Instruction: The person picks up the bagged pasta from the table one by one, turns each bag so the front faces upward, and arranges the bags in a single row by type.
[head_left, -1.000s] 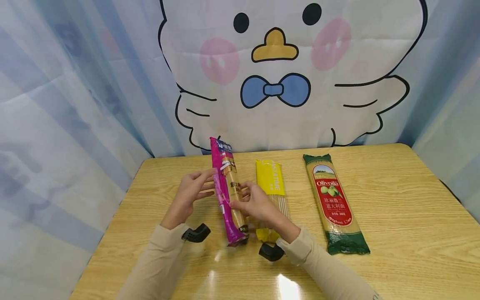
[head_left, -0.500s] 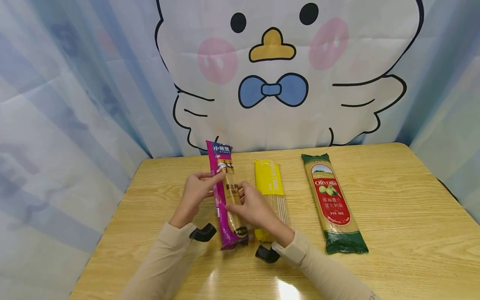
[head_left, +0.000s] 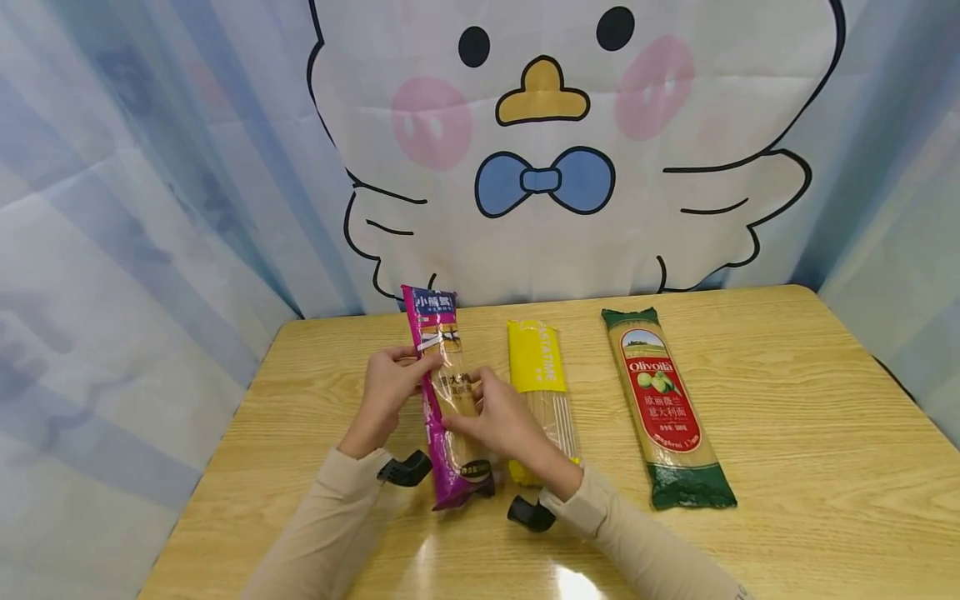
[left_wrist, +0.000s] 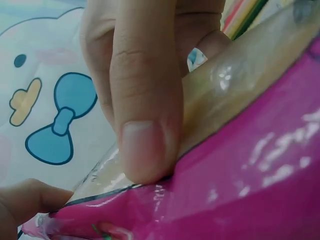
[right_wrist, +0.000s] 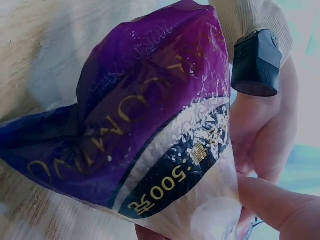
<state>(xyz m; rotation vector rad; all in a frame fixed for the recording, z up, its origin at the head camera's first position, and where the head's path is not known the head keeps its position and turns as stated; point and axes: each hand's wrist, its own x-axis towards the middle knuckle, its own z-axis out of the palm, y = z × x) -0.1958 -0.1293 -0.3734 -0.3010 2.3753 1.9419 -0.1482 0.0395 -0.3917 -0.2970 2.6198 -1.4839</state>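
Observation:
A pink-and-purple pack of spaghetti (head_left: 453,442) with a see-through window is held tilted over the left half of the table. My left hand (head_left: 386,392) grips its left edge, thumb on the front face. On its right side my right hand (head_left: 504,421) holds it lower down, thumb across the window. In the left wrist view, a thumb (left_wrist: 145,100) presses into the shiny pink wrapper (left_wrist: 240,170). The purple bottom end (right_wrist: 150,110) of the pack fills the right wrist view, apart from the table's surface. Fingers behind the pack are mostly hidden.
Partly behind my right hand lies a yellow-ended pack of spaghetti (head_left: 537,358). Farther right is a green-ended Olivoilà spaghetti pack (head_left: 666,400). Both rest on the wooden table (head_left: 810,417), and a printed curtain (head_left: 555,250) hangs at its back edge.
The pink-and-purple pack has turned its front more toward the head view and its lower end has come slightly nearer. My left hand has closed onto its left edge. The other packs stay put.

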